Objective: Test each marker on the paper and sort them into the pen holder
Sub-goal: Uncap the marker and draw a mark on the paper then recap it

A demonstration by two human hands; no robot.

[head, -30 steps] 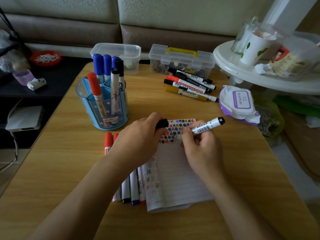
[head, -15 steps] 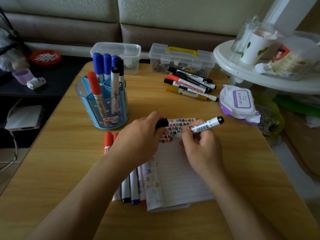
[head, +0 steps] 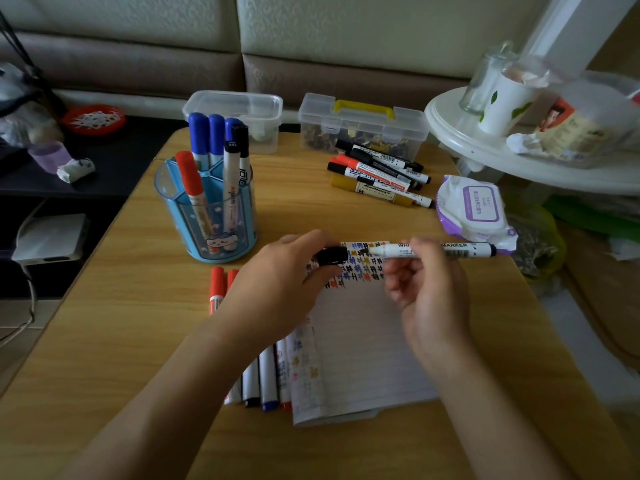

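Note:
My right hand holds a white whiteboard marker level above the paper, its bare tip pointing left. My left hand pinches the marker's black cap, a short gap away from the tip. Rows of coloured test marks fill the paper's top edge. The blue pen holder stands at the left with several blue, red and black markers upright in it. Several markers lie under my left forearm beside the paper. Another group of markers lies at the back.
Two clear plastic boxes stand at the table's far edge. A wet-wipes pack lies at the right edge. A white round side table with cups rises at the right. The sofa is behind.
My right hand has lifted the marker off the paper and turned it level. The tip now points at the cap in my left hand.

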